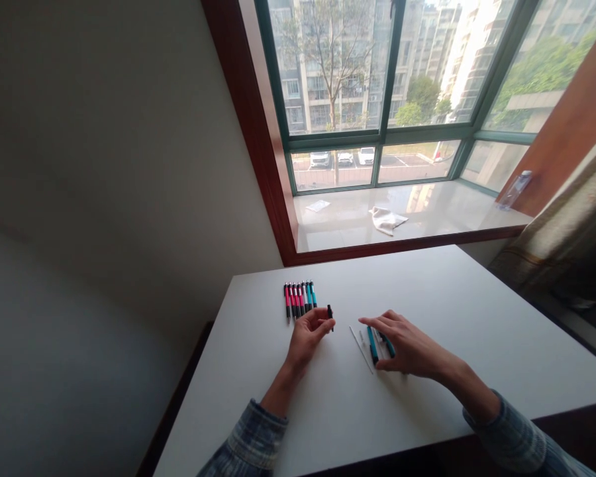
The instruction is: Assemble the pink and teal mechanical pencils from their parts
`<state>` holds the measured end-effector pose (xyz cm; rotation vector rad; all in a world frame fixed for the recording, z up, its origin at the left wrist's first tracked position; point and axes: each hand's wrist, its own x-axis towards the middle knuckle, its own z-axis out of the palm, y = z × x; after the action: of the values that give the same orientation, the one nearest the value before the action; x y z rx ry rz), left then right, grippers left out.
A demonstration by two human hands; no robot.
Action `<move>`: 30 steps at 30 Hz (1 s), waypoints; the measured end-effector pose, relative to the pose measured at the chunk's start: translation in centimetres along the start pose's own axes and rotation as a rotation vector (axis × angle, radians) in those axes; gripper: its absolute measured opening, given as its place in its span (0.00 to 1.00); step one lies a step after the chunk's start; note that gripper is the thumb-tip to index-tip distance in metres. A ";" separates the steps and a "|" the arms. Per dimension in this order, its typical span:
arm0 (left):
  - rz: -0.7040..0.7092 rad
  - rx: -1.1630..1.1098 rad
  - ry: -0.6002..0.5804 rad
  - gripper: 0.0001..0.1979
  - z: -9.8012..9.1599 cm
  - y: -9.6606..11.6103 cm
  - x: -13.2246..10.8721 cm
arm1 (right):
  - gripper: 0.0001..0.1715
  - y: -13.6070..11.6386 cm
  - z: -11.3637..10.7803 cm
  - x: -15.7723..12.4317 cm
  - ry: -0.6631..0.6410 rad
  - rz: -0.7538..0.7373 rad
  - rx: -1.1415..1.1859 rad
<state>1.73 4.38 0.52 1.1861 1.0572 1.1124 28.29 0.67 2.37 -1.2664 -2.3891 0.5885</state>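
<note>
My left hand (308, 336) pinches a small black pen part (330, 311) upright between thumb and fingertips. My right hand (407, 344) hovers low over the table with its thumb and fingers spread around a teal pen barrel (372, 344); whether it touches the barrel I cannot tell. A second teal barrel (388, 346) lies partly hidden beneath that hand, with other small parts. Just left of them rests a thin white refill (360, 348). Beyond my left hand, a row of several pens (298, 301) in pink, white and teal lies side by side, their near ends partly covered.
The white table (258, 371) meets a wall on the left and a window sill (342, 228) at the back. On the sill are a crumpled white cloth (387, 220), a flat white packet (318, 206) and a clear bottle (515, 191). A curtain (561, 205) hangs at right.
</note>
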 end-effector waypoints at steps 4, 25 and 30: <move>0.009 -0.001 0.007 0.15 0.0 0.3 -0.2 | 0.59 -1.8 -0.2 0.8 0.113 -0.046 -0.027; -0.032 -0.027 -0.165 0.17 -0.3 1.4 -1.0 | 0.64 -5.0 2.3 2.4 0.241 -0.180 0.002; -0.034 -0.104 -0.087 0.18 -0.4 1.0 -0.9 | 0.19 -2.2 2.1 1.8 0.232 -0.063 -0.056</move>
<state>1.14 3.64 1.53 1.1199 0.9393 1.0672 24.79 0.64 1.94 -1.2055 -2.2564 0.3378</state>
